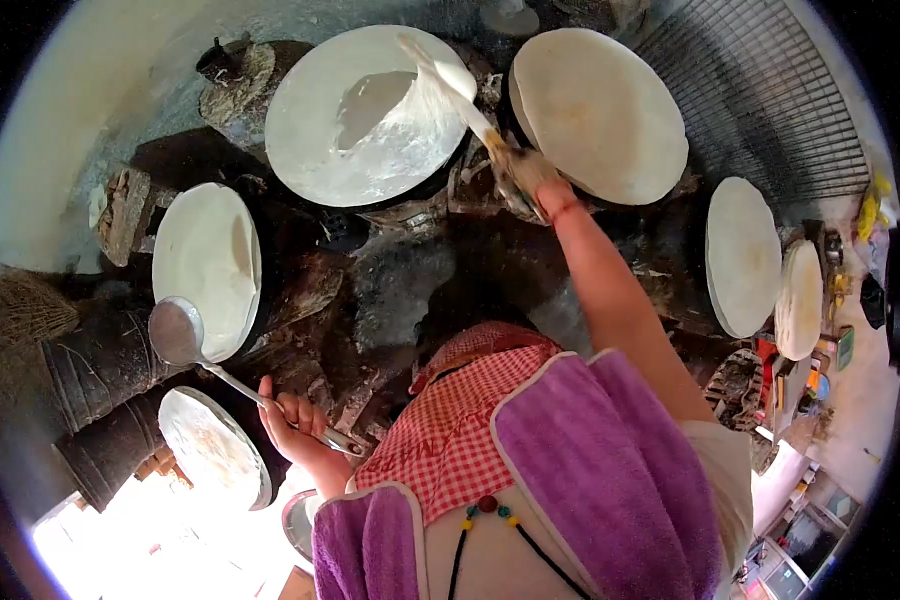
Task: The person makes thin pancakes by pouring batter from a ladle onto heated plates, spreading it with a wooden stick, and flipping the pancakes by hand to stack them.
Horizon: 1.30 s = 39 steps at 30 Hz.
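Right hand (526, 180) at 1 o'clock, closed around the handle of a white spreader (458, 97); its blade lies over the wet white round (305, 125) at 11 o'clock, which has a greyish patch mid-surface. Left hand (300, 432) at 8 o'clock, loosely gripping a ladle (177, 332), fingers partly spread, bowl out toward 9. More pale rounds: 1 o'clock (605, 115), 3 (743, 257), 9 (202, 255), 8 (210, 450). Flat stack (799, 300) at 3, farther out.
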Each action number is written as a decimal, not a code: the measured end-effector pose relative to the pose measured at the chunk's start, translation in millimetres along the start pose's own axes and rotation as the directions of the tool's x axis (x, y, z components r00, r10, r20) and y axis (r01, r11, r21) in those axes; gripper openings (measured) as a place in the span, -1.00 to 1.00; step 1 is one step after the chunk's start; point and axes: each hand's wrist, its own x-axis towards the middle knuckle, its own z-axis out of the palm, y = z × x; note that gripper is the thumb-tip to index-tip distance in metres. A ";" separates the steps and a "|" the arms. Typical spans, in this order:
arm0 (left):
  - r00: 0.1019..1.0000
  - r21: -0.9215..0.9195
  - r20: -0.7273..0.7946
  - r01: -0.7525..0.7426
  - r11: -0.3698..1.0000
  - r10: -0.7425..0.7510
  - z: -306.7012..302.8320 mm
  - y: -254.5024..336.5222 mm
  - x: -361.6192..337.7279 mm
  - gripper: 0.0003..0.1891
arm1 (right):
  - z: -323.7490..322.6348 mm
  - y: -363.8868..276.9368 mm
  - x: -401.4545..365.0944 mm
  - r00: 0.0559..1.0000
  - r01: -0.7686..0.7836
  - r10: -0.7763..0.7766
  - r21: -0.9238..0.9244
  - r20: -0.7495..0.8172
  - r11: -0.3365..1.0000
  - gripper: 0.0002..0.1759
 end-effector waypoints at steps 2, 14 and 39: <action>1.000 0.001 -0.016 0.024 1.000 -0.024 10.4 -2.4 -4.6 -0.62 | -76.7 -83.1 -39.4 0.969 -0.206 0.109 0.477 0.222 0.854 -0.43; 0.989 0.088 -0.134 -0.049 0.995 0.060 -22.0 12.9 -3.0 -0.60 | -12.1 -71.6 -93.6 0.996 -0.085 0.050 0.587 0.075 0.805 -0.39; 0.997 0.007 0.074 -0.009 1.000 0.009 -22.8 -7.4 21.7 -0.67 | -22.8 -114.2 -26.8 0.978 0.033 -0.182 0.789 0.101 0.613 -0.51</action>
